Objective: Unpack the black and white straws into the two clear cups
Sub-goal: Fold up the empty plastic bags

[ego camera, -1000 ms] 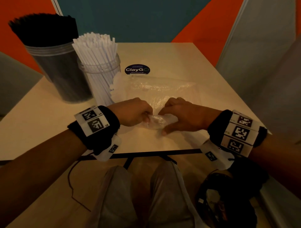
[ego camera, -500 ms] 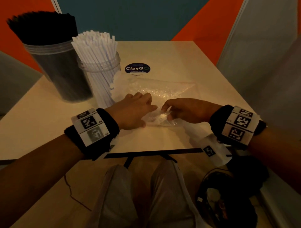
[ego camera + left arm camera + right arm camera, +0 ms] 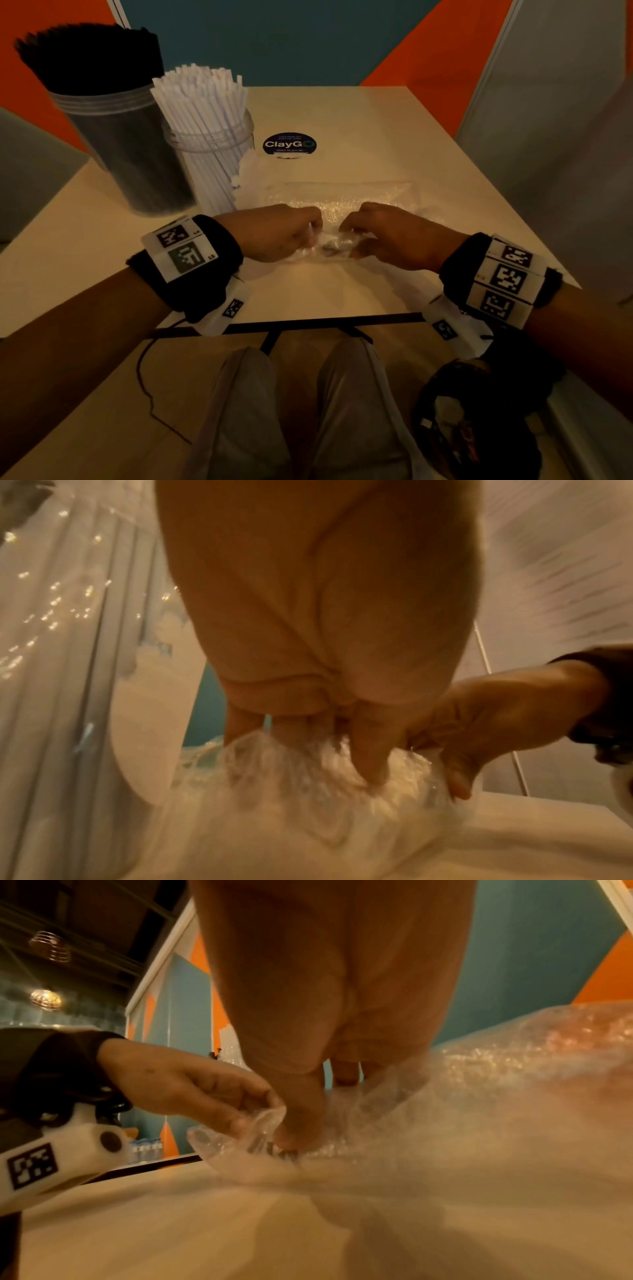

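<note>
Black straws (image 3: pixel 89 54) fill the clear cup (image 3: pixel 126 147) at the table's far left. White straws (image 3: pixel 202 99) stand in the second clear cup (image 3: pixel 212 144) beside it. An empty clear plastic bag (image 3: pixel 342 198) lies flat in the middle of the table, its near end crumpled. My left hand (image 3: pixel 313 233) and right hand (image 3: pixel 346 236) face each other there, fingers curled, both pinching that crumpled end. The left wrist view shows my fingers (image 3: pixel 369 750) dug into the bag (image 3: pixel 308 791). In the right wrist view my thumb (image 3: pixel 298 1123) presses the bag (image 3: pixel 479 1096).
A round dark "ClayGO" sticker (image 3: pixel 289 144) lies on the table beyond the bag. The table's near edge (image 3: pixel 308 322) runs just behind my wrists, above my knees. A black bag (image 3: pixel 479 428) sits on the floor at lower right. Grey panels stand on both sides.
Half a second ago my left hand lay with fingers stretched over the bag; now its fingers are curled and pinch the crumpled end. The right hand has kept its hold and shifted slightly.
</note>
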Demonstrator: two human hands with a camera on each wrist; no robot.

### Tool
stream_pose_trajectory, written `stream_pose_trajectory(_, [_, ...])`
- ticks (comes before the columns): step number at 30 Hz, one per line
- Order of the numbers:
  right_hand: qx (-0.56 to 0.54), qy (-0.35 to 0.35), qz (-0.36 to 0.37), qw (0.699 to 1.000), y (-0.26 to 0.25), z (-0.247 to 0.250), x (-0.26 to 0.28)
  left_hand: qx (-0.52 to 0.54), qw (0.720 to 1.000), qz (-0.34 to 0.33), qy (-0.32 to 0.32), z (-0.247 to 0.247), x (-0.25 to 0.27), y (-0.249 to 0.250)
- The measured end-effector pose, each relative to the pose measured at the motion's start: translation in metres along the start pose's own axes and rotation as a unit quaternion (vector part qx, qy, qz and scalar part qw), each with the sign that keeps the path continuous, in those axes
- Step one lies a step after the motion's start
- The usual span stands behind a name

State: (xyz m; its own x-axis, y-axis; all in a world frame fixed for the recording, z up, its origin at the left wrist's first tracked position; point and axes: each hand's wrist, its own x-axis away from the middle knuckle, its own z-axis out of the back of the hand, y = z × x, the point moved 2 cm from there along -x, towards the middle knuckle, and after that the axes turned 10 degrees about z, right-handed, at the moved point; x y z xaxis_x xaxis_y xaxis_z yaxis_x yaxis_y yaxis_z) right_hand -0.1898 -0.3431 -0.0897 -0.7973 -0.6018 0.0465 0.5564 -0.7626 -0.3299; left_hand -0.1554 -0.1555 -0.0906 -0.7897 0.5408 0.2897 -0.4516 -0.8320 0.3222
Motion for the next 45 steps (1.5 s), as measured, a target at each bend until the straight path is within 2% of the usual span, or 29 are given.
stream_pose_trajectory(2, [-0.005,0.011,-0.004,1.0,0.004,-0.003,-0.003,-0.011,1.0,-0.019,0.022,0.001,0.004,0.004])
stream_pose_trajectory(5, [-0.039,0.024,-0.038,0.998,0.013,-0.004,-0.003,-0.111,0.991,-0.044,0.057,0.001,0.007,0.01])
stream_pose_trajectory(7, [-0.059,0.012,-0.052,0.997,0.017,-0.003,-0.003,-0.18,0.979,-0.05,0.086,0.002,0.005,0.014])
stream_pose_trajectory(9, [-0.1,0.0,-0.059,0.993,0.02,-0.002,-0.002,-0.201,0.973,-0.054,0.099,0.002,0.002,0.015])
stream_pose_trajectory(12, [-0.101,-0.006,-0.056,0.993,0.017,0.001,0.0,-0.1,0.991,-0.052,0.068,-0.001,-0.003,0.013])
stream_pose_trajectory(14, [0.007,-0.026,-0.042,0.999,0.011,0.004,0.003,-0.053,0.997,-0.037,0.05,-0.004,-0.006,0.011])
stream_pose_trajectory(17, [0.157,-0.06,-0.025,0.985,-0.001,0.007,0.008,-0.017,0.999,-0.024,0.03,-0.001,-0.009,0.005])
stream_pose_trajectory(19, [0.148,-0.057,-0.02,0.987,-0.003,0.009,0.008,0.01,1.0,-0.022,0.016,0.004,-0.009,0.004])
stream_pose_trajectory(21, [0.078,-0.068,-0.035,0.994,-0.001,0.01,0.006,0.001,1.0,-0.019,0.008,0.005,-0.009,0.006])
stream_pose_trajectory(24, [0.013,-0.082,-0.032,0.996,0.002,0.008,0.0,-0.127,0.99,-0.035,0.048,0.002,-0.005,0.013])
stream_pose_trajectory(26, [-0.006,-0.077,-0.034,0.996,0.005,0.007,-0.004,-0.243,0.963,-0.063,0.099,0.002,-0.002,0.019])
stream_pose_trajectory(29, [-0.078,-0.058,-0.075,0.992,0.011,0.01,-0.007,-0.308,0.946,-0.044,0.092,0.004,-0.007,0.023])
stream_pose_trajectory(31, [-0.087,-0.069,-0.097,0.989,0.012,0.012,-0.008,-0.292,0.952,-0.038,0.084,0.004,-0.014,0.025])
stream_pose_trajectory(36, [-0.005,-0.122,-0.094,0.988,0.013,0.006,-0.019,-0.158,0.986,0.004,0.051,-0.001,-0.017,0.023])
stream_pose_trajectory(41, [0.006,-0.102,-0.092,0.991,0.01,0.01,-0.019,-0.117,0.993,0.02,0.027,0.0,-0.013,0.021])
stream_pose_trajectory(45, [0.044,-0.031,-0.04,0.998,-0.001,0.008,-0.009,-0.135,0.99,0.024,0.033,0.001,-0.013,0.021])
